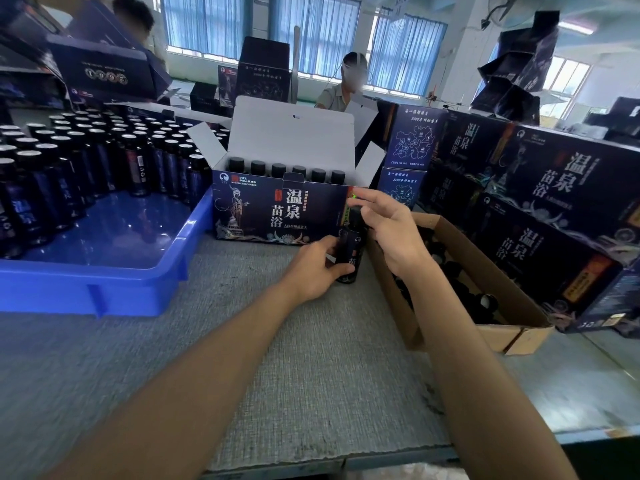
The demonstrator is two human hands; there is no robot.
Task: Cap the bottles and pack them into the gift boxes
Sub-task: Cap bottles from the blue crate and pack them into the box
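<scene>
Glossy dark bottle (351,244) (cylindrical) in left hand (311,268).

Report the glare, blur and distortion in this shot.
Head view: the windows at far right blow out white; the glossy blue tray shows reflections; the right hand smears with motion blur above the bottle that the left hand grips; wide-angle bowing tilts the stacked gift boxes at right.

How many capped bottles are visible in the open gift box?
6 bottles, side by side in one row inside the box. Others may be hidden behind its front wall.
</scene>
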